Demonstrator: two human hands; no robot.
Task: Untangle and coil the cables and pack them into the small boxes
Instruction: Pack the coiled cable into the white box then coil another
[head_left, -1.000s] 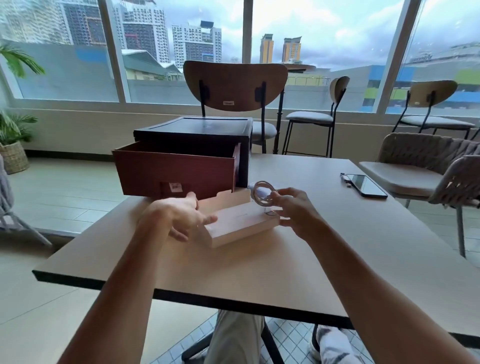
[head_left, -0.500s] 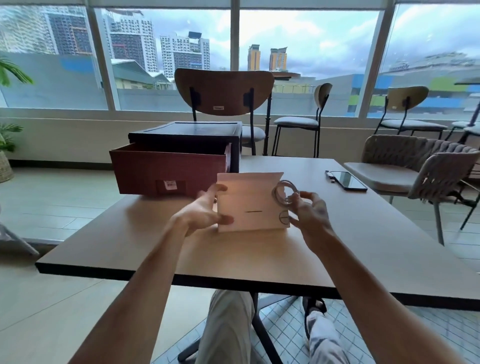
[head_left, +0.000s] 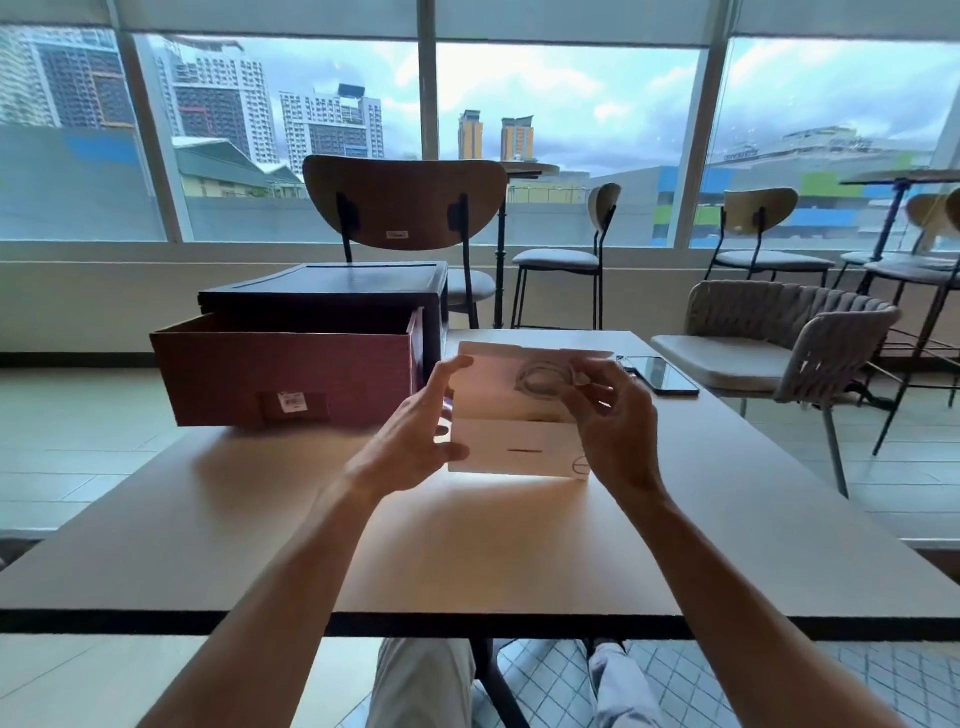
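A small white box (head_left: 511, 439) stands tilted up on its edge on the table, its lid flap raised. My left hand (head_left: 415, 431) holds the box's left side, thumb in front and fingers behind. My right hand (head_left: 610, 415) pinches a small coiled white cable (head_left: 543, 379) and holds it against the open upper part of the box. The coil looks blurred, and I cannot make out whether it sits inside the box.
A big red-brown box (head_left: 291, 379) with a dark lid part stands at the left of the beige table (head_left: 467, 545). A black phone (head_left: 660, 374) lies at the right. Chairs (head_left: 405, 208) stand behind the table and to the right.
The white box went from lying flat to standing on its edge, lifted by my left hand. My right hand brought the coiled cable from beside the box to its open top.
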